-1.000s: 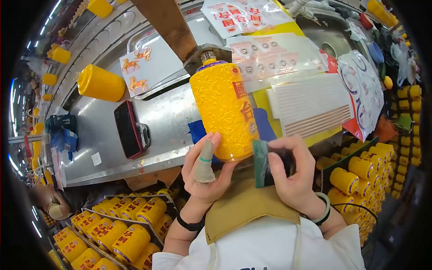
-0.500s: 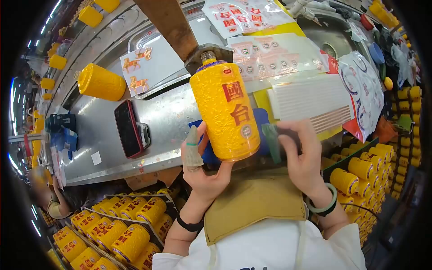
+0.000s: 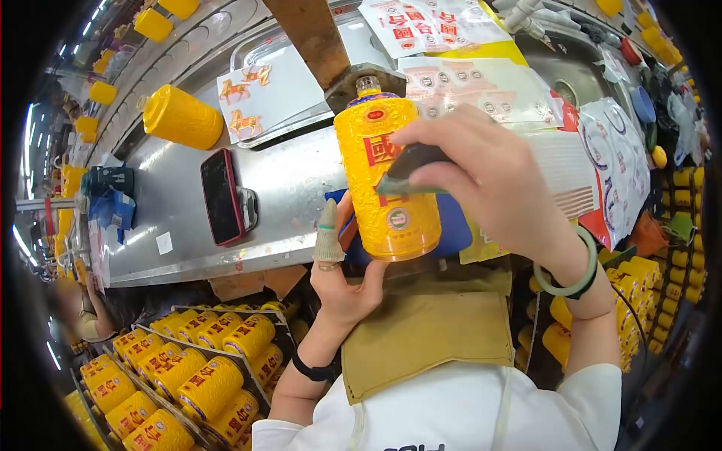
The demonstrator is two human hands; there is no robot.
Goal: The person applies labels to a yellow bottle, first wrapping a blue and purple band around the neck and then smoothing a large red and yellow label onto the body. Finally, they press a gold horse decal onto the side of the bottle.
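Note:
A yellow textured bottle (image 3: 398,222) with red characters lies tilted in front of me, its neck at a metal bracket under a wooden bar (image 3: 312,34). My left hand (image 3: 338,289), with a finger cot on one finger, supports the bottle's lower left side. Over the front of the bottle, my right hand (image 3: 489,177) pinches a dark green flat piece (image 3: 414,169) against the red lettering. The piece covers part of the lower character.
Another yellow bottle (image 3: 184,118), a phone (image 3: 222,197) and a sheet of horse stickers (image 3: 263,101) lie to the left. Sticker sheets (image 3: 481,90) are at the right, near a sink (image 3: 564,75). Crates of yellow bottles (image 3: 214,387) stand below; a person (image 3: 90,312) is far left.
My right hand has moved up and left with the green piece, from beside the bottle onto its front. My left hand still supports the bottle. The whole view has shifted slightly.

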